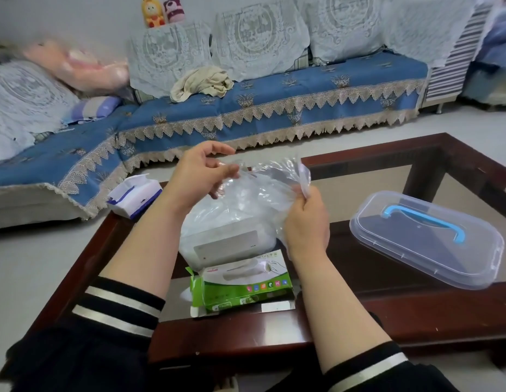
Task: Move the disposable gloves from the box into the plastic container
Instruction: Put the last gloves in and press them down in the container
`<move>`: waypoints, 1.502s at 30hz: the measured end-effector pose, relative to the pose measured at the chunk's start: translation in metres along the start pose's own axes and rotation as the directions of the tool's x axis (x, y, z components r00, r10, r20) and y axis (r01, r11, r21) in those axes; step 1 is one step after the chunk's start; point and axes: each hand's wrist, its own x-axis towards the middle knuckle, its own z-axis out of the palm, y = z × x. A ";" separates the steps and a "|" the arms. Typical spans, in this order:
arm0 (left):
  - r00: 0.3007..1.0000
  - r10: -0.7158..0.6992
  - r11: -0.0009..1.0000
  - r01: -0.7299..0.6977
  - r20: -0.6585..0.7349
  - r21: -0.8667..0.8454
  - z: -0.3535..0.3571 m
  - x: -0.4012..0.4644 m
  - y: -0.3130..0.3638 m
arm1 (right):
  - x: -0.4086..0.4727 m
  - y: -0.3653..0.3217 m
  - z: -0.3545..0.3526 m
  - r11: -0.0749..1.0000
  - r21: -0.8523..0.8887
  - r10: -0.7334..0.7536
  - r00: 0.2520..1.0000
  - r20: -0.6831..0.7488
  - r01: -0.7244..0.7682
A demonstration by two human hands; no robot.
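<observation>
A green and white glove box (242,284) lies on the dark wooden table, near its front edge. Just behind it stands the clear plastic container (195,239), heaped with filmy gloves. Above that heap I hold a transparent disposable glove (263,185) with both hands. My left hand (202,171) pinches its left side with the fingertips. My right hand (307,219) grips its right edge. The container's clear lid (427,241), with a blue handle, rests upside up on the table to the right.
A blue and white tissue pack (134,198) sits on the table's far left corner. The table (387,315) has a glass top in a dark wood frame. A blue-covered sofa (246,108) runs along the far side, across a strip of floor.
</observation>
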 end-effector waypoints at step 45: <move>0.975 -0.060 0.998 0.060 -0.214 -0.004 0.000 0.026 -0.020 | 0.007 0.012 0.007 0.960 0.276 -0.087 0.979 0.184 0.034</move>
